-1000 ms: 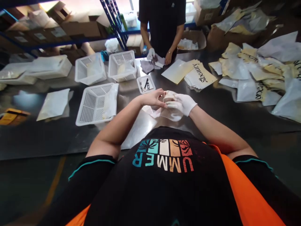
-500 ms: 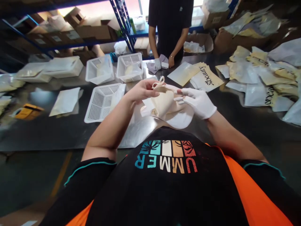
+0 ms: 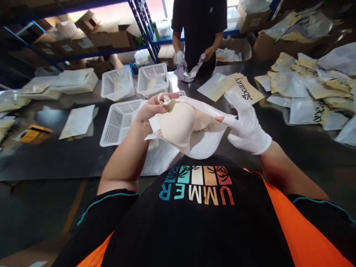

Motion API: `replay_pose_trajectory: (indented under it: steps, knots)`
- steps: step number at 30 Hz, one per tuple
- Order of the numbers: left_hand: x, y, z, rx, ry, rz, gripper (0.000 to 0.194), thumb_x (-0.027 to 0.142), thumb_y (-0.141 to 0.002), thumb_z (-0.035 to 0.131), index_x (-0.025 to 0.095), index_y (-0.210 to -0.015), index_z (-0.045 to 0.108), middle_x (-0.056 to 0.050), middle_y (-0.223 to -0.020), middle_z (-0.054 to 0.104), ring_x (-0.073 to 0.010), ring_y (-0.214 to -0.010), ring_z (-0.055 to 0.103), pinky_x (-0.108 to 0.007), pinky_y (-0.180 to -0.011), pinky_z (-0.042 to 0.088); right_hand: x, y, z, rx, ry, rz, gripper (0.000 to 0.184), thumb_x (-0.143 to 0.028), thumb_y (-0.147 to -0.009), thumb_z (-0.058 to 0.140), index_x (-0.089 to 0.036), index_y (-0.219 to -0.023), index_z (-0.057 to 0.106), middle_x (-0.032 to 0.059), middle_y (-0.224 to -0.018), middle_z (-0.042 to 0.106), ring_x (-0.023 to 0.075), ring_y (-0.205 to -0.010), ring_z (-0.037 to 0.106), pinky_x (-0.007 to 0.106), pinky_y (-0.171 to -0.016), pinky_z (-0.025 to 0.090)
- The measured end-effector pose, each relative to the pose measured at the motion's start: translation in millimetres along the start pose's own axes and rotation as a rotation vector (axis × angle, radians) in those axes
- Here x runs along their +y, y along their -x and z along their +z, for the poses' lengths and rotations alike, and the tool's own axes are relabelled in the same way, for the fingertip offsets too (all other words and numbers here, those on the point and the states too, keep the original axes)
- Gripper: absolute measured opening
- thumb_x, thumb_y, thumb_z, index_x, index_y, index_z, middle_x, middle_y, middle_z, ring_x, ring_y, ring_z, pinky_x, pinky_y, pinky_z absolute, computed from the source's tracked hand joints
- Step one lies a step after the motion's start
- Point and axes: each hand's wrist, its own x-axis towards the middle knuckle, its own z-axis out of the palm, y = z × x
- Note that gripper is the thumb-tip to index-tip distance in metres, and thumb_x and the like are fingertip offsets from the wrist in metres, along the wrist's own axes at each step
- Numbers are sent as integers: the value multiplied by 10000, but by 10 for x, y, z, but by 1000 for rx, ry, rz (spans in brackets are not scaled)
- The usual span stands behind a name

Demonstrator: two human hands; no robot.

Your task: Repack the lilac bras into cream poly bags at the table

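A beige bra (image 3: 178, 124) with a smooth moulded cup hangs above the table in front of my chest. A white sheet or liner (image 3: 204, 146) shows under and beside it. My left hand (image 3: 151, 111), bare, is closed on the bra's left end, where a looped strap (image 3: 164, 98) bunches over the fingers. In a white glove with one bare fingertip, my right hand (image 3: 247, 126) has its fingers spread at the bra's right end. That bare fingertip rests against the fabric edge; whether anything is pinched there is hard to see.
White perforated baskets (image 3: 118, 122) stand on the dark metal table (image 3: 69, 159) at left. Printed bags (image 3: 246, 91) lie beyond my right hand, and a heap of packets (image 3: 308, 92) fills the right side. Opposite, a co-worker (image 3: 198, 33) handles lilac fabric (image 3: 186, 74).
My hands have moved apart, the left one leftward and the right one rightward, spreading the bra so its cup faces up. The co-worker has lifted and opened out the lilac fabric.
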Motion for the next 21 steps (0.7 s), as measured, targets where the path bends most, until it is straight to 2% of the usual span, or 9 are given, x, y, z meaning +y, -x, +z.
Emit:
replay_pose_trajectory:
  steps: [4, 6, 8, 10, 13, 15, 17, 21]
  knots:
    - [-121, 39, -51, 115, -19, 19, 467, 283, -780, 831, 174, -1220, 717, -61, -1016, 779, -305, -1010, 802, -403, -855, 662, -44, -109, -8, 79, -20, -17, 506, -150, -920, 715, -269, -1410, 672, 69, -1749, 419, 341, -1620, 432, 627, -1262, 461]
    - [-180, 64, -82, 99, -26, 43, 535, 318, -744, 857, 174, -1238, 711, -63, -1002, 785, -280, -931, 794, -380, -807, 654, -53, -150, -45, 84, -17, -12, 566, -131, -930, 673, -275, -1476, 628, 80, -1699, 489, 333, -1566, 508, 623, -1228, 495]
    - [-225, 99, -105, 69, -35, 65, 596, 347, -716, 880, 168, -1257, 709, -53, -966, 784, -245, -865, 778, -355, -786, 641, -59, -187, -82, 37, -20, -19, 606, -114, -926, 643, -273, -1508, 595, 95, -1570, 617, 306, -1431, 634, 574, -1141, 574]
    - [-247, 146, -111, 75, -54, 85, 633, 406, -726, 899, 165, -1278, 705, -51, -954, 778, -251, -897, 779, -361, -812, 638, -74, -220, -110, 21, -42, -14, 475, -109, -944, 635, -239, -1401, 648, 94, -1317, 747, 267, -1218, 737, 496, -1023, 633]
    - [-212, 217, -82, 77, -110, 110, 719, 479, -690, 959, 159, -1282, 707, -73, -986, 772, -302, -1004, 777, -388, -848, 638, -132, -253, -117, 76, -113, 48, 164, -116, -978, 650, -203, -1103, 710, 59, -1021, 774, 221, -977, 762, 418, -900, 646]
    - [-141, 238, -24, 3, -200, 111, 761, 451, -645, 993, 156, -1287, 712, -82, -1019, 766, -306, -1019, 769, -378, -845, 631, -194, -259, -79, 111, -196, 143, 97, -124, -980, 661, -202, -1014, 709, 47, -976, 768, 201, -920, 755, 386, -868, 642]
    - [-65, 230, 90, -144, -371, 104, 758, 391, -654, 981, 158, -1320, 705, -93, -1079, 768, -289, -1014, 762, -363, -852, 618, -268, -249, 3, 151, -296, 280, 97, -127, -976, 656, -208, -984, 709, 33, -956, 764, 176, -884, 747, 344, -855, 635]
    - [-71, 212, 477, -460, -969, 95, 744, 294, -809, 823, 155, -1504, 596, -127, -1158, 774, -271, -1031, 738, -378, -919, 586, -423, -170, 218, 203, -365, 456, 78, -165, -974, 648, -221, -934, 684, 8, -890, 742, 152, -812, 714, 298, -825, 615]
